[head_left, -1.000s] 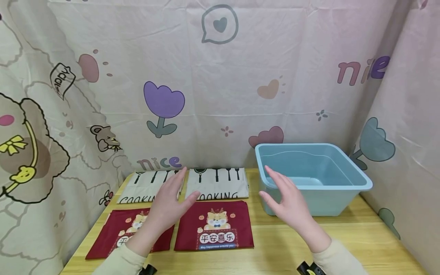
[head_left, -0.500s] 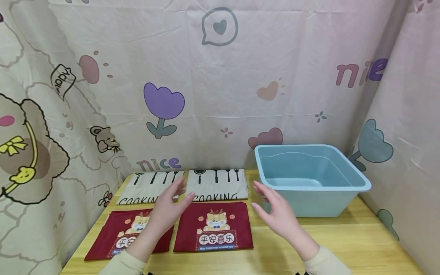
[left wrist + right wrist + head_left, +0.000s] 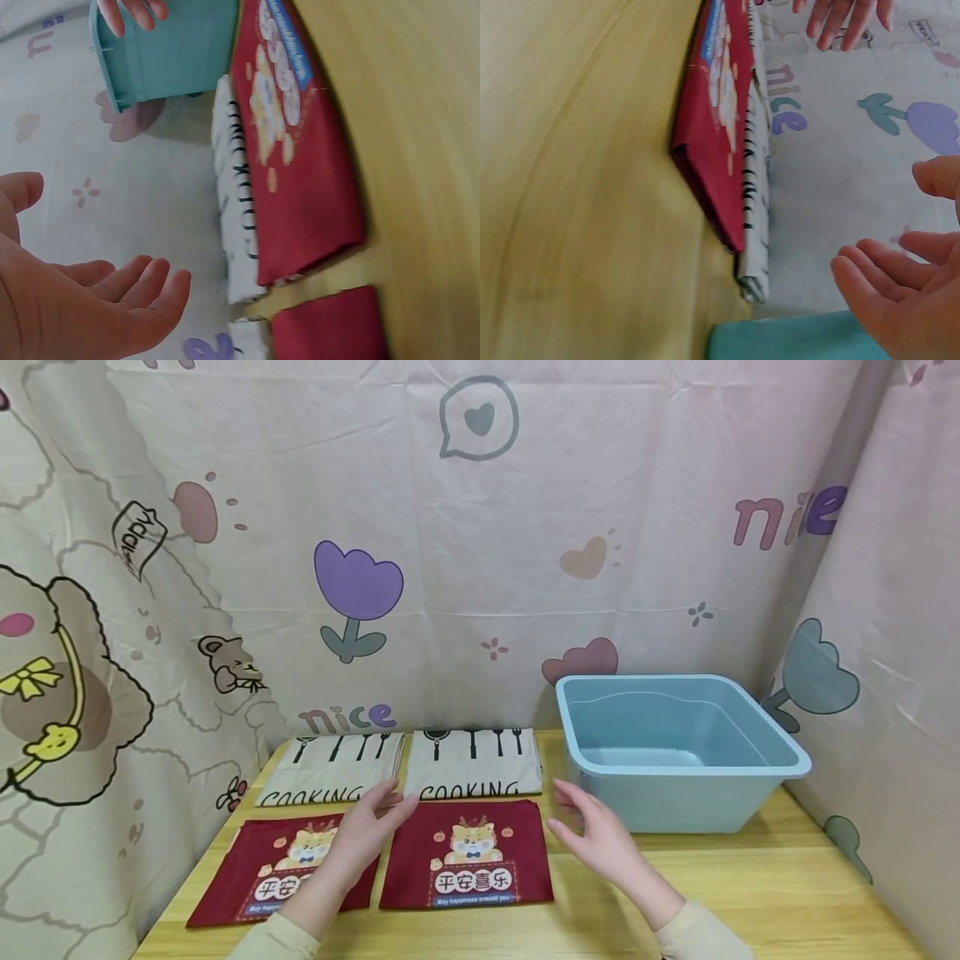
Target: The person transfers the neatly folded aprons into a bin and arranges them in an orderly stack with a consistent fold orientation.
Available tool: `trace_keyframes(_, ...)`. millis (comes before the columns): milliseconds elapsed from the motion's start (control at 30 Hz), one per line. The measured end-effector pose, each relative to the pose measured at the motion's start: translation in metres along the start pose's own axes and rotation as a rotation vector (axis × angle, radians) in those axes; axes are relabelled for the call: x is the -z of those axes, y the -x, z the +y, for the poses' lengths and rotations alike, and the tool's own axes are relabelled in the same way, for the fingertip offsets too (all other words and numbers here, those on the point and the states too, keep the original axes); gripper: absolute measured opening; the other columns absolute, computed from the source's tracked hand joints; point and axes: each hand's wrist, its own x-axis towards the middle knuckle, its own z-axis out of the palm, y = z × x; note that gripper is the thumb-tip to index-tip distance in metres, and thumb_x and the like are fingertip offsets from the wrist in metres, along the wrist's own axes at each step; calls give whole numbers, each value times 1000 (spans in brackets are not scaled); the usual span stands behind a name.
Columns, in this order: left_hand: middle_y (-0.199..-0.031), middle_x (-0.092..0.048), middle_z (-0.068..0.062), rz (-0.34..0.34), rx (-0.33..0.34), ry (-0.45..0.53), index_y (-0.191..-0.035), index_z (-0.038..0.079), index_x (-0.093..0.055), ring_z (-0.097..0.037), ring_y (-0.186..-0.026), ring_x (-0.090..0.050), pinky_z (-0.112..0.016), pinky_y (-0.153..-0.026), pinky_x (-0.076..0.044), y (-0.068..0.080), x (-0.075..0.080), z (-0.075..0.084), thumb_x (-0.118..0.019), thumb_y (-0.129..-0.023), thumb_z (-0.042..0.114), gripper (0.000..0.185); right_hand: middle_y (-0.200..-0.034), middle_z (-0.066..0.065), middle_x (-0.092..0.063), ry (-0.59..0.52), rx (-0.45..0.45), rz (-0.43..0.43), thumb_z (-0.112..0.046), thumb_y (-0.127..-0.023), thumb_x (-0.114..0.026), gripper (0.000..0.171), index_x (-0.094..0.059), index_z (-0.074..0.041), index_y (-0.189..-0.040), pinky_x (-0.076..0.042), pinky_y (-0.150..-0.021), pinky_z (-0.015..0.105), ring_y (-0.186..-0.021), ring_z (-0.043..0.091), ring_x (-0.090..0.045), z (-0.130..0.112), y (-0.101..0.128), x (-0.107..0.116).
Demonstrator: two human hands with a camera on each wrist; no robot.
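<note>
Flanking red pouch (image 3: 467, 854) | left hand (image 3: 367, 833), right hand (image 3: 596, 839): fingers spread, empty | next: grip both edges

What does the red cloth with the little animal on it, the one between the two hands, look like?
The right-hand red cloth is a dark red folded fabric rectangle lying flat on the wooden table. It shows a cartoon animal with antlers above white Chinese characters and a blue strip of small text. Its far edge meets a cream COOKING cloth. The left hand and right hand hover open at its sides, not gripping it.
</note>
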Motion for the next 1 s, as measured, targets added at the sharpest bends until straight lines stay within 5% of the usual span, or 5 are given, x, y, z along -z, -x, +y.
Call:
trace_keyframes(333, -137, -49, -30, -46, 139, 34, -148, -5, -37, -44, -124, -49, -56, -101, -43, -9, -3, -27, -63, -94, 45, 78, -115, 25, -64, -123, -160, -125, -13, -90, -72, 58, -48, 12, -136, -54, -87, 46, -102, 39, -65, 20, 1, -11)
trace_keyframes(733, -135, -48, -36, -78, 141, -44, -140, -15, -40, -48, -120, -51, -56, -94, -48, -10, -9, -48, -68, -93, 36, 74, -108, 19, -66, -288, -322, -236, -15, -92, -68, 60, -43, 14, -138, -58, -74, 40, -92, 31, -66, 26, 6, -25)
trace_keyframes(1000, -137, -43, -39, -112, 175, -20, -140, -16, -38, -51, -120, -50, -56, -87, -52, -12, -11, -48, -67, -94, 30, 72, -119, 36, -57, -435, -423, -253, -12, -96, -63, 61, -34, 19, -140, -58, -75, 45, -94, 38, -67, 27, 4, -30)
